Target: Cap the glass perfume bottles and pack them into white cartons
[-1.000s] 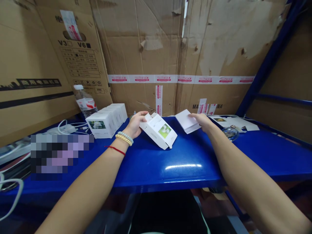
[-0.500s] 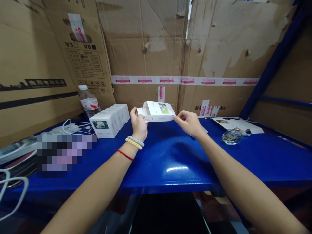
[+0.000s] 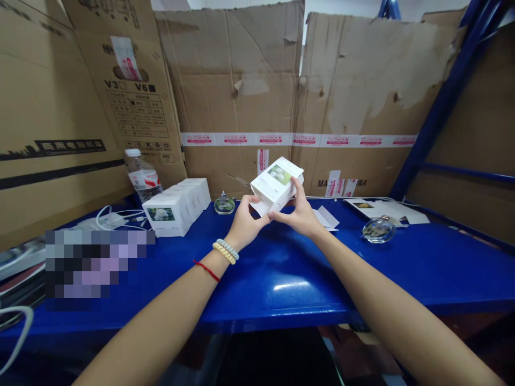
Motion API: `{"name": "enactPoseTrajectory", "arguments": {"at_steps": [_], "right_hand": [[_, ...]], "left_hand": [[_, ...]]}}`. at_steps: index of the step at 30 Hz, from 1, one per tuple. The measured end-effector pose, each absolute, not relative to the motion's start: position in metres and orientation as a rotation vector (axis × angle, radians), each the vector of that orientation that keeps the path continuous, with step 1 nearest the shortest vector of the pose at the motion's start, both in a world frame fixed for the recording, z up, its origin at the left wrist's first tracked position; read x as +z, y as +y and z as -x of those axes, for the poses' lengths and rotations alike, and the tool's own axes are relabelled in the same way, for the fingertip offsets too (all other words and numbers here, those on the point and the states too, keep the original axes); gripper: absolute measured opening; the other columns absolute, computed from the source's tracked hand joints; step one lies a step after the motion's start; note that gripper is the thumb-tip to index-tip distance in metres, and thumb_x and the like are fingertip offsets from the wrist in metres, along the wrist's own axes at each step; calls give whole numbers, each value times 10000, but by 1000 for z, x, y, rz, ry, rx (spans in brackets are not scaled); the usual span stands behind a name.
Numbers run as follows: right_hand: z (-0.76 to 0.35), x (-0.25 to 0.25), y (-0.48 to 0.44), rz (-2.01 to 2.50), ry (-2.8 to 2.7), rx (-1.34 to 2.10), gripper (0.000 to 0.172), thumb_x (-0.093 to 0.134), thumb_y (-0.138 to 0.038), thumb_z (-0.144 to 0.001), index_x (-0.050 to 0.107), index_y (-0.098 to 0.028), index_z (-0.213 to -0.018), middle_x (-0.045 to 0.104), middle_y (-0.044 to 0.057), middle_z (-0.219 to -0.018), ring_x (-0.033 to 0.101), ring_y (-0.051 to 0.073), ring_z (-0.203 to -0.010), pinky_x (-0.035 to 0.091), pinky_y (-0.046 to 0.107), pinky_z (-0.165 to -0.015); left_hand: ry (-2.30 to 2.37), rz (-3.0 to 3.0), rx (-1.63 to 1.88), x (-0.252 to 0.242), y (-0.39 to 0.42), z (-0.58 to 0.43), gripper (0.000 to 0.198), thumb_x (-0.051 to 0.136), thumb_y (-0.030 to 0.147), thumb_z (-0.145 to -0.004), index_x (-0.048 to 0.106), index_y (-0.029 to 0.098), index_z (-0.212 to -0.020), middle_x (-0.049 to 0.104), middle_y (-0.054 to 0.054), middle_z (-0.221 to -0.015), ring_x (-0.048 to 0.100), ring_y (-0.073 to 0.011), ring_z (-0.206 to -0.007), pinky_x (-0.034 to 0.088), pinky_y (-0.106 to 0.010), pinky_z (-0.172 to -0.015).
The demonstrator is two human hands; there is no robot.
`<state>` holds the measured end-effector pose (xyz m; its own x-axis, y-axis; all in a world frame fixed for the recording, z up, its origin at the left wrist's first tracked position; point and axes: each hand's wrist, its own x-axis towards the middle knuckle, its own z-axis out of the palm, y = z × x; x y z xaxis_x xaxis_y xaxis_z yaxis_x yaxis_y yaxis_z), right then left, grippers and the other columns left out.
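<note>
A white carton with a flower picture [image 3: 270, 181] is held up tilted above the blue table, one end flap sticking out toward my left hand. My left hand [image 3: 248, 221] grips the carton's lower left end, thumb near the bottom corner. My right hand [image 3: 298, 210] is closed round its right side, with a finger along the top edge and the thumb at the bottom corner. Behind my left hand a round glass bottle with a pointed top [image 3: 224, 204] stands on the table. A folded white paper piece [image 3: 326, 219] lies just right of my right hand.
A row of white cartons [image 3: 177, 209] stands at left, before a water bottle [image 3: 144, 177]. White cables [image 3: 115, 220] lie farther left. At right are a flattened carton [image 3: 392, 210] and another round glass bottle [image 3: 379, 230]. Cardboard sheets [image 3: 241, 107] wall the back of the blue table [image 3: 289, 300].
The carton has been turned from lying level to tilted, and my right hand has moved left, closer to my left hand. The glass bottle behind my left hand now shows.
</note>
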<state>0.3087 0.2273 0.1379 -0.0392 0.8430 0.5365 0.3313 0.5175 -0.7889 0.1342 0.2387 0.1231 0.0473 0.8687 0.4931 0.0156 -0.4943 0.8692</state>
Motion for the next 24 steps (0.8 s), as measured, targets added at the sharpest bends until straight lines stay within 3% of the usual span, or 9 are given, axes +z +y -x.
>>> {"name": "enactPoseTrajectory", "arguments": {"at_steps": [3,8,13,18,21,24], "right_hand": [[-310,139,229,1005,-1598,539,1108,816,-461,-610,188,-268,-1503,439,138,-1456,581,259,-1129,481,440,-1011],[-315,140,231,1033,-1548,463,1062,838,-381,-565,308,-256,-1475,511,133,-1387,574,275,-1145,462,451,-1030],[-320,138,237,984,-1598,595,864,697,-213,-663,383,-296,-1464,570,68,-1336,636,200,-967,531,408,-942],[-320,134,248,924,-1517,655,722,607,-96,-641,540,-212,-1350,588,66,-1341,571,197,-1187,442,372,-1088],[-318,135,248,950,-1501,697,718,591,-87,-634,542,-184,-1343,603,84,-1323,577,196,-1179,444,377,-1082],[-317,140,241,986,-1519,804,743,606,-93,-618,536,-207,-1349,654,78,-1216,645,162,-924,564,319,-845]], "left_hand": [[982,-1811,1472,124,236,-129,401,794,354,-626,513,198,-867,605,-16,-862,558,-152,-741,453,-276,-703],[906,-2022,1357,127,226,-132,198,711,308,-701,556,185,-711,613,-9,-756,576,-150,-737,455,-275,-728],[890,-1880,1308,127,228,-134,267,716,360,-699,515,184,-688,571,25,-665,507,-102,-592,406,-237,-602],[925,-1759,1395,125,235,-131,350,666,430,-749,429,193,-647,589,8,-669,574,-119,-634,464,-242,-621],[890,-1774,1439,124,235,-130,358,743,370,-698,532,190,-923,672,-30,-889,628,-119,-690,493,-229,-637],[829,-1819,1363,123,235,-131,606,715,311,-736,468,238,-1285,697,-59,-998,669,-138,-767,520,-230,-679]]}}
